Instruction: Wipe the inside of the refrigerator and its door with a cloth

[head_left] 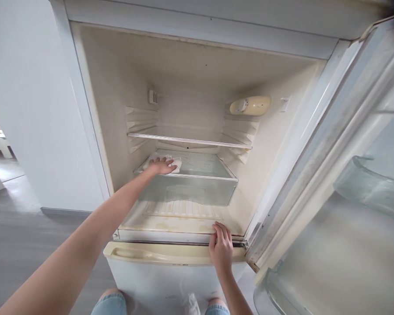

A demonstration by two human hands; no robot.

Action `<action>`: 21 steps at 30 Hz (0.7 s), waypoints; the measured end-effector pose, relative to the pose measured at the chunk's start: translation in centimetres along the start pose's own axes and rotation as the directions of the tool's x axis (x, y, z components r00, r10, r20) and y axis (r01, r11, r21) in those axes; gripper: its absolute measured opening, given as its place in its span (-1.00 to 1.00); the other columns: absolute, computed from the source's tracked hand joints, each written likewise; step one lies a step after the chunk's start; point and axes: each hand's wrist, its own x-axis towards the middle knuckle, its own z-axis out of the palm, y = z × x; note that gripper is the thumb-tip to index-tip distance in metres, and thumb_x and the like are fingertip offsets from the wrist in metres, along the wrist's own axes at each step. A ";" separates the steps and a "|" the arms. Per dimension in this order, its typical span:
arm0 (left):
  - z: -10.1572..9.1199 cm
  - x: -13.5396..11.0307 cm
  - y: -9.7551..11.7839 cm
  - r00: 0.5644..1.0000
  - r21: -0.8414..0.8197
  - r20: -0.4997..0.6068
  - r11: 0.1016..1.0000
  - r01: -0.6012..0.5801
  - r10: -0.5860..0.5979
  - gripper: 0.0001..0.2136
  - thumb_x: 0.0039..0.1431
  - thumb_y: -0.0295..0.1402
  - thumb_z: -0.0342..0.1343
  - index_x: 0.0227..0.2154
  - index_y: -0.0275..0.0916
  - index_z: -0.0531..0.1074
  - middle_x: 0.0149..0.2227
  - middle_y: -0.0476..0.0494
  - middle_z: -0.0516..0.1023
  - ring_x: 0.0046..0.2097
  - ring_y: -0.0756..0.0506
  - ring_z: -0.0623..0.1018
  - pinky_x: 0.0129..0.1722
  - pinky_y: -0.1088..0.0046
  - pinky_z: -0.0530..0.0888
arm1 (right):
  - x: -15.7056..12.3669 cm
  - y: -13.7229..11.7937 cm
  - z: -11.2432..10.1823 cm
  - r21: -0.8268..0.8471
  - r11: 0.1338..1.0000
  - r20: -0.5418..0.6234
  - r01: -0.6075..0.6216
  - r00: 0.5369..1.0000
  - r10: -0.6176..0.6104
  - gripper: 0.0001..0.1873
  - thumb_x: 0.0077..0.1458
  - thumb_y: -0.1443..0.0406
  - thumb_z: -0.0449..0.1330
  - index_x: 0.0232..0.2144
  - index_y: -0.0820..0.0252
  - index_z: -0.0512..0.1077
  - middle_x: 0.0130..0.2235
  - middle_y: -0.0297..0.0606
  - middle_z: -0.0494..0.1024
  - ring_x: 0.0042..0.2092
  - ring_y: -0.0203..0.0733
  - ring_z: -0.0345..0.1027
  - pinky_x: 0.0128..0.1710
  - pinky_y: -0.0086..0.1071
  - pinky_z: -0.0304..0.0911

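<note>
My left hand (162, 167) reaches into the open refrigerator and presses a white cloth (175, 164) onto the lower glass shelf (200, 164), near its left front corner. The fingers lie over the cloth, which bunches out on both sides of them. Under that shelf is a clear drawer (190, 190). My right hand (221, 243) rests on the front sill of the compartment (170, 236), its fingers lightly bent over the edge with nothing visible in them.
An upper glass shelf (190, 141) spans the compartment above. A cream lamp housing (251, 106) is on the right wall. The refrigerator door (315, 183) with clear bins (371, 188) stands open at right. Below is a closed lower door (164, 275) with a cream handle.
</note>
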 end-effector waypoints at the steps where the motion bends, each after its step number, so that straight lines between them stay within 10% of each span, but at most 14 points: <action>1: 0.1 0.1 0.7 1.000 0.000 0.002 1.000 -0.009 0.009 -0.28 0.09 0.21 -0.33 0.28 0.04 -0.09 0.41 -0.06 -0.20 0.39 -0.34 -0.15 0.29 -0.16 -0.16 | 0.0 0.0 0.0 -0.005 1.000 0.004 -0.001 1.000 0.001 -0.73 0.15 0.47 -0.05 -0.15 0.22 0.35 -0.16 -0.13 0.49 -0.06 -0.09 0.31 -0.09 -0.12 0.35; 21: 1.8 3.1 14.5 0.982 -0.016 0.036 0.983 -0.185 0.186 -0.28 0.10 0.19 -0.30 0.28 -0.02 -0.05 0.41 -0.15 -0.17 0.38 -0.36 -0.16 0.28 -0.24 -0.22 | -0.3 0.0 0.2 -0.017 1.000 0.034 -0.021 0.999 0.021 -0.71 0.15 0.47 -0.06 -0.13 0.20 0.33 -0.12 -0.12 0.48 -0.02 -0.08 0.30 -0.06 -0.10 0.34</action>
